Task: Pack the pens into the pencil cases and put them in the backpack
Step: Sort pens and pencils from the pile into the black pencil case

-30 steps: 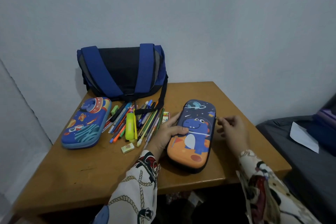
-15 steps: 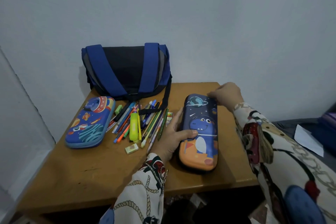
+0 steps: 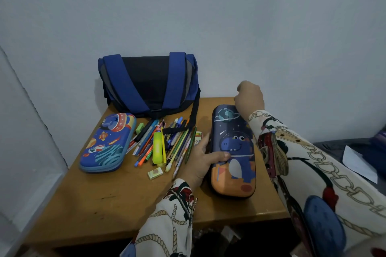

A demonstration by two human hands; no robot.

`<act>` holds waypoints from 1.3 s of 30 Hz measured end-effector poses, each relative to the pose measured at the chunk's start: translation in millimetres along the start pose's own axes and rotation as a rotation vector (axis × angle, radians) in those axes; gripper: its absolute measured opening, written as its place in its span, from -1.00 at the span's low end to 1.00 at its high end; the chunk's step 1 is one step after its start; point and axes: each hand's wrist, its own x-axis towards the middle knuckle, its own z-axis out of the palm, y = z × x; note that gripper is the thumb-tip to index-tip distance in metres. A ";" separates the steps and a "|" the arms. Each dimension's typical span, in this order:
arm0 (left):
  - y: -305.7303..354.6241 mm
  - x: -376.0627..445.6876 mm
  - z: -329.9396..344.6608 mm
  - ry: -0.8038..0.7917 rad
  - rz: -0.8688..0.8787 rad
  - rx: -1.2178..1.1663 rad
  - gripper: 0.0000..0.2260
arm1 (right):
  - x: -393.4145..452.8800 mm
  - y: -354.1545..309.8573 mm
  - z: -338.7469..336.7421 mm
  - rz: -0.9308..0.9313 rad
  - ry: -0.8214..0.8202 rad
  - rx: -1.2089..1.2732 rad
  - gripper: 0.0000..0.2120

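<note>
Two hands on dinosaur pencil case (image 3: pixel 234 152), flat on table (image 3: pixel 125 204): left hand (image 3: pixel 200 162) grasps left edge, thumb on lid; right hand (image 3: pixel 249 98) clenched at far end, grasp unclear. Case closed, navy-orange.

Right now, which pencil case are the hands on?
The dinosaur pencil case: left hand holds its side, right hand is at its far end. The rocket pencil case lies untouched.

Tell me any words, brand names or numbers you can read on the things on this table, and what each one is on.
No text here can be read for certain.
Small printed card beside the pens: has coloured lettering, too blurred to read.
Dinosaur pencil case: pictures only, no words visible.
Rocket pencil case: pictures only.
Backpack: no label visible.
Erasers: any print is too small to read.
</note>
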 end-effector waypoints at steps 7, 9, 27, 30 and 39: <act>0.0 2.6 -1.4 0.039 -0.033 0.017 -0.30 | -13.5 -47.8 23.0 -0.368 -0.177 -0.159 -0.71; 0.7 2.8 -1.9 0.055 -0.041 0.012 -0.33 | -24.8 -52.3 31.0 -0.491 -0.247 -0.249 -0.70; -10.2 14.7 0.0 0.324 -0.012 -0.079 -0.39 | -109.2 68.2 10.4 0.355 -0.539 0.844 -0.41; -9.9 16.3 0.4 0.330 -0.010 -0.064 -0.42 | -125.6 87.8 17.6 0.369 -0.663 0.985 -0.36; -6.2 17.4 1.0 0.272 -0.098 -0.185 -0.68 | -100.9 84.5 44.6 0.463 -0.413 1.201 -0.68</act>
